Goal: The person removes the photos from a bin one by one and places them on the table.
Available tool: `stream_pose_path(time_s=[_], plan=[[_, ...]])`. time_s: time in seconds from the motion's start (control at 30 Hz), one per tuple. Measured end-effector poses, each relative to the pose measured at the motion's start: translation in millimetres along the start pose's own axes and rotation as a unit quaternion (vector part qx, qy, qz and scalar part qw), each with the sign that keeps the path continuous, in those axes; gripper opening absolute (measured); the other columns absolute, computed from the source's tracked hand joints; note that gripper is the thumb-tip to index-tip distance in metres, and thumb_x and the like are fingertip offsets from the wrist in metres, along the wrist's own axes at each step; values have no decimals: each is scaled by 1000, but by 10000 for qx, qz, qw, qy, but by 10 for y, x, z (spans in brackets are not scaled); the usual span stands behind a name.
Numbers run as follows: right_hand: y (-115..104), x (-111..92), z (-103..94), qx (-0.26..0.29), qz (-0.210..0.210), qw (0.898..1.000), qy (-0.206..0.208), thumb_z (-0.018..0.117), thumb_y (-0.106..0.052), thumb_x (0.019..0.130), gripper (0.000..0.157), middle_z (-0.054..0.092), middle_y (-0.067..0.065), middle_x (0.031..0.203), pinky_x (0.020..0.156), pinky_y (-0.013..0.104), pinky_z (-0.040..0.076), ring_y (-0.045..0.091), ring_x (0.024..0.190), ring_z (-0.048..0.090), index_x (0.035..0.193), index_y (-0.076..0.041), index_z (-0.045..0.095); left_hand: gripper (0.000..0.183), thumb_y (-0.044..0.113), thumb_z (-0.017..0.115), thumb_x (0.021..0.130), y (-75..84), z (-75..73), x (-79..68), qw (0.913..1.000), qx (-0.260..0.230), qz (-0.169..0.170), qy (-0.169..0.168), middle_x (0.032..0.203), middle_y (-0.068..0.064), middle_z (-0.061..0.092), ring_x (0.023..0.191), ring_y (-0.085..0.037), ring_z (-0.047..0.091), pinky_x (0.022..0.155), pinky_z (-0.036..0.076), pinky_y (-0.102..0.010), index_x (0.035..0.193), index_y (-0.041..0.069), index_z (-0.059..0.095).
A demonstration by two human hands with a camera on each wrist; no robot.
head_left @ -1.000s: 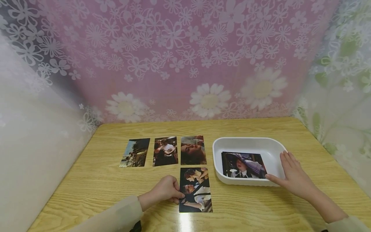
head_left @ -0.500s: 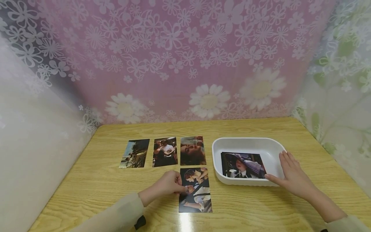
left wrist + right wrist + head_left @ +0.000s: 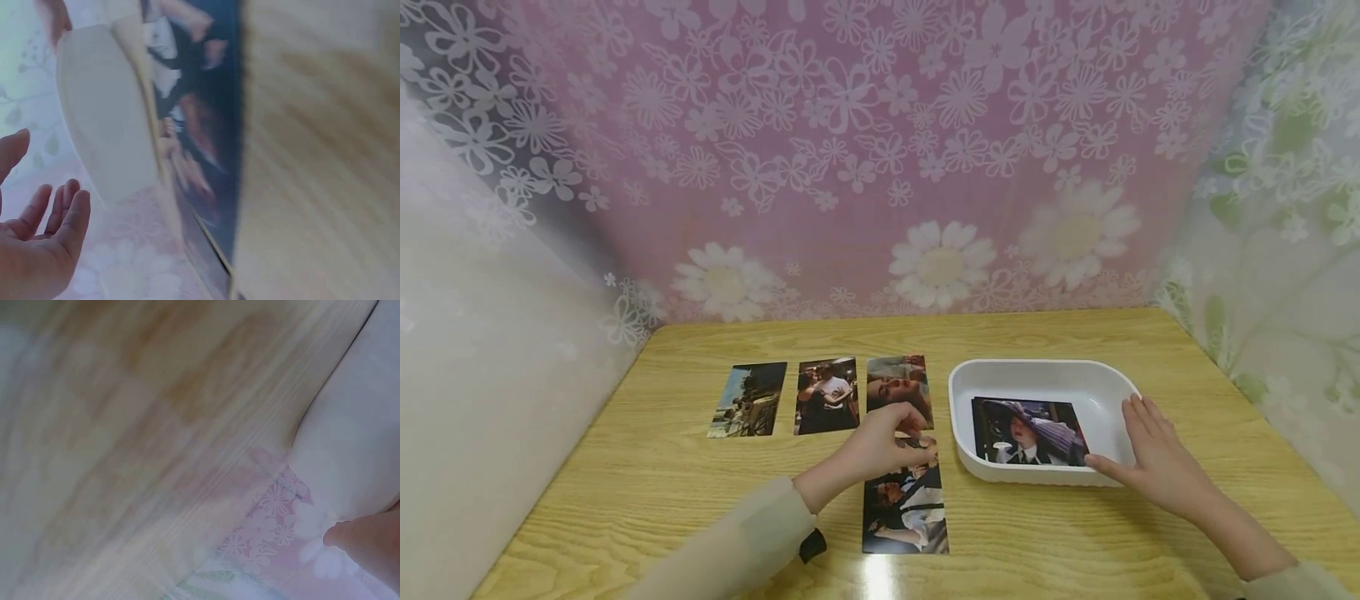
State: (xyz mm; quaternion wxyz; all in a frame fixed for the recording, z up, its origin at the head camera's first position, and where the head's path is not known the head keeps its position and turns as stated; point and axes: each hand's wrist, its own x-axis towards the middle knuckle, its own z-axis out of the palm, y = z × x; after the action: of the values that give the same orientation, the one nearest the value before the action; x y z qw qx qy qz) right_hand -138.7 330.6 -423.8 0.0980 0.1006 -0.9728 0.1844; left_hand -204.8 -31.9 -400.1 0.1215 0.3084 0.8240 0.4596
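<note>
My left hand (image 3: 883, 446) hovers over the top of the near photo (image 3: 910, 517), its thumb and fingers apart. In the left wrist view the left hand (image 3: 47, 244) shows loosely bent fingers with nothing between them, beside the photo (image 3: 206, 112). That photo lies on the table, showing people in dark and white clothes. At the right, my right hand (image 3: 1165, 462) rests on the corner of a white tray (image 3: 1037, 367). Its straight fingers lie over the right rim and its thumb reaches the front rim. Inside the tray lie stacked photos (image 3: 1030, 433), the top one showing a purple hat.
Behind the near photo, a row holds a face photo (image 3: 898, 383), a photo of a couple (image 3: 827, 396) and an outdoor photo (image 3: 748, 400). They lie on a wooden table (image 3: 647, 500). A pink flowered curtain (image 3: 850, 167) hangs at the table's back edge.
My left hand has let go of the near photo's left edge and moved up and right over its top. The photo and my right hand on the tray have stayed in place.
</note>
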Motion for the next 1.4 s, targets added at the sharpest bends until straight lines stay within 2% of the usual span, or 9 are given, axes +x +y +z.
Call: stream_pose_path(time_s=[0.17, 0.3, 0.47, 0.7, 0.9, 1.03, 1.17, 1.3, 1.4], plan=[[2, -9, -4, -17, 36, 10000, -37, 62, -43, 79, 98, 8, 41, 133, 98, 52, -8, 37, 128, -12, 130, 21, 10, 34, 19, 70, 77, 120, 72, 189, 9992, -145, 246, 286, 99, -8, 57, 92, -23, 55, 75, 46, -28, 105, 5, 56], [7, -6, -1, -54, 23, 10000, -20, 62, -44, 79, 98, 8, 41, 133, 98, 53, -7, 37, 128, -12, 130, 21, 10, 36, 22, 69, 78, 203, 133, 321, 9984, -266, 315, 381, 101, -4, 57, 94, -18, 55, 77, 45, -27, 107, 6, 56], [8, -4, 8, -30, 18, 10000, -17, 62, -43, 79, 97, 8, 40, 133, 98, 52, -8, 37, 128, -13, 130, 21, 11, 36, 23, 69, 78, 229, 239, 484, 9967, -648, 199, 455, 105, 1, 56, 99, -15, 53, 79, 43, -22, 109, 9, 55], [1, -5, 4, 6, 40, 10000, -24, 62, -43, 79, 97, 8, 40, 133, 98, 51, -10, 37, 128, -12, 131, 21, 10, 37, 22, 69, 78, 248, 382, 711, 9923, -984, 94, 749, 108, 0, 56, 103, -17, 52, 84, 42, -26, 110, 9, 56], [-7, -15, 2, -25, 24, 10000, -14, 62, -43, 78, 97, 10, 41, 132, 98, 50, -9, 37, 128, -11, 130, 22, 12, 45, 21, 71, 76, 229, 480, 868, 9918, -910, 87, 899, 114, -1, 53, 108, -17, 49, 86, 40, -25, 116, 9, 54], [-9, -29, 6, -7, -5, 10000, -1, 63, -42, 78, 96, 10, 41, 132, 99, 50, -9, 37, 129, -11, 129, 22, 13, 53, 26, 70, 76, 225, 522, 938, 9966, -294, 110, 757, 120, -3, 49, 111, -20, 46, 88, 38, -24, 122, 8, 50], [-6, -25, 2, -6, -10, 10000, 30, 63, -42, 78, 96, 10, 41, 133, 99, 50, -9, 37, 129, -11, 130, 22, 12, 62, 34, 67, 77, 234, 556, 1000, 9959, 751, 329, 378, 127, -4, 43, 115, -17, 42, 91, 35, -25, 128, 8, 44], [-10, -10, -13, 1, 15, 10000, 8, 62, -42, 79, 96, 9, 41, 133, 99, 49, -10, 38, 128, -11, 130, 21, 11, 72, 41, 66, 76, 257, 607, 1066, 9785, 1941, 686, -128, 134, -4, 36, 121, -13, 34, 95, 31, -23, 133, 8, 36], [-17, -2, -21, 34, 29, 10000, -50, 62, -42, 79, 96, 8, 40, 133, 98, 50, -9, 37, 128, -12, 130, 21, 10, 82, 50, 64, 74, 288, 658, 1094, 9520, 2913, 814, -482, 138, -4, 31, 125, -13, 28, 98, 25, -22, 136, 8, 31]])
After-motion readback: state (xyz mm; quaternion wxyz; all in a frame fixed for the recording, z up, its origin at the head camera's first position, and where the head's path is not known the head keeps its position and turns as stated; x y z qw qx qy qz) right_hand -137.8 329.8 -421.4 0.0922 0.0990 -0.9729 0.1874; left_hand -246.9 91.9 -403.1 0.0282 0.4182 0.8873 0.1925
